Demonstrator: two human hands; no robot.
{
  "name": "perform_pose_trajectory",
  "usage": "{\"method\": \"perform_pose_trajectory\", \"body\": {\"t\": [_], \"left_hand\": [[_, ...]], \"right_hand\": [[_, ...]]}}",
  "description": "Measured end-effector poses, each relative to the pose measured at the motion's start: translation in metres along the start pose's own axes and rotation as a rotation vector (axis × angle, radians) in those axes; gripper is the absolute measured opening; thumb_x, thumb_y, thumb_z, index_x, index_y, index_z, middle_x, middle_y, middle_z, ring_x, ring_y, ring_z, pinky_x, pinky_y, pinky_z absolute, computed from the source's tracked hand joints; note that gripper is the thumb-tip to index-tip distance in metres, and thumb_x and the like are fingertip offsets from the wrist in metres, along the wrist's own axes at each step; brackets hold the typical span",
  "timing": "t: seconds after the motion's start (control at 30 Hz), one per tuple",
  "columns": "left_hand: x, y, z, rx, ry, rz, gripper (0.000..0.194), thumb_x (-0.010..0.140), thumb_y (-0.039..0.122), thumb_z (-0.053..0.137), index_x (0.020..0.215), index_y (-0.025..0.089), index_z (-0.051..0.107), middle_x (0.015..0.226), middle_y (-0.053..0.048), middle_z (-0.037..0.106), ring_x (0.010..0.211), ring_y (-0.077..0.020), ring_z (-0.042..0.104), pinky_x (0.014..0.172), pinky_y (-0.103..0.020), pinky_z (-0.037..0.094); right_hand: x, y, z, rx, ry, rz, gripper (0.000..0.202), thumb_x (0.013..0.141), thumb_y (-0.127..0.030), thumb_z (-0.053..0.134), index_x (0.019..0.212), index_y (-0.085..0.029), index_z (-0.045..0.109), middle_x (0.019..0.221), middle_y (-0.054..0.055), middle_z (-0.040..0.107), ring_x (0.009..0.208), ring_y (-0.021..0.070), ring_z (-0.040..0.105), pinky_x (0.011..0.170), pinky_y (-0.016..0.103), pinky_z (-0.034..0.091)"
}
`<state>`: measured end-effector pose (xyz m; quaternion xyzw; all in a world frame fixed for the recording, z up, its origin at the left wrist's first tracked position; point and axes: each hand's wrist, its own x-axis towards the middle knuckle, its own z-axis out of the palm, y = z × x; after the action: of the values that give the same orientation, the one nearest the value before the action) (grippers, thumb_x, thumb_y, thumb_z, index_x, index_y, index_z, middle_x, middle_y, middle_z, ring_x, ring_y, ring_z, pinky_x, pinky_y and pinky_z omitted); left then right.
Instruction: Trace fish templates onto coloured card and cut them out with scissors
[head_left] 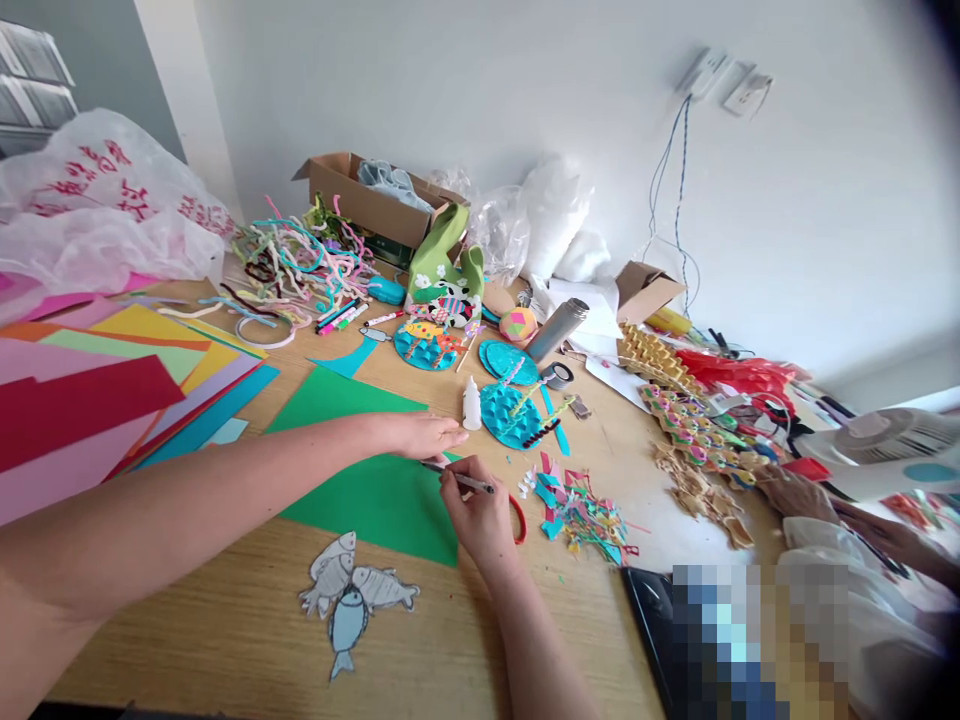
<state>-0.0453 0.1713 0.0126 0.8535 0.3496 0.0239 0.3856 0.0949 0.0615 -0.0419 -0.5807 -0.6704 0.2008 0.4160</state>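
Note:
My left hand [424,434] lies flat on the upper part of a green sheet of paper [367,500], fingers stretched out to the right. Just below and to its right, my right hand [476,505] grips a pen [474,484], its tip pointing left near the fingers of my left hand. The handle of red scissors [519,520] shows beside my right hand, the rest hidden. Below the green sheet lie several cut-out paper fish [347,625], grey and light blue. A white glue bottle [471,405] stands beyond my hands.
Coloured paper sheets [150,400] cover the left side. Pipe cleaners [300,265], a cardboard box [367,205] and a metal flask [559,328] stand behind. Paper scraps [589,510] and a black tablet [649,620] are at right, near another person's hand [799,493] and a fan [892,450].

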Motion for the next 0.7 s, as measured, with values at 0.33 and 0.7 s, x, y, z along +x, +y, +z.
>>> {"method": "perform_pose_trajectory", "body": {"t": [0.33,0.7], "left_hand": [[-0.004,0.007,-0.002,0.108,-0.114,-0.101,0.05,0.095,0.039,0.028,0.136,0.018,0.046,0.12,-0.009,0.068,0.112,-0.0225,0.062,0.089,-0.03,0.044],[-0.005,-0.003,0.006,0.174,-0.085,-0.08,0.058,0.086,0.025,0.045,0.143,0.015,0.037,0.121,-0.013,0.067,0.118,-0.0254,0.058,0.089,-0.032,0.046]], "right_hand": [[0.002,-0.001,-0.003,0.087,-0.002,0.079,0.008,0.081,-0.023,0.053,0.073,-0.021,0.053,0.063,-0.002,0.057,0.054,0.0131,0.051,0.053,0.023,0.039],[0.004,0.0,-0.004,0.107,0.018,0.128,0.007,0.078,-0.023,0.053,0.072,-0.02,0.054,0.06,-0.003,0.056,0.051,0.0122,0.05,0.05,0.022,0.036]]}}
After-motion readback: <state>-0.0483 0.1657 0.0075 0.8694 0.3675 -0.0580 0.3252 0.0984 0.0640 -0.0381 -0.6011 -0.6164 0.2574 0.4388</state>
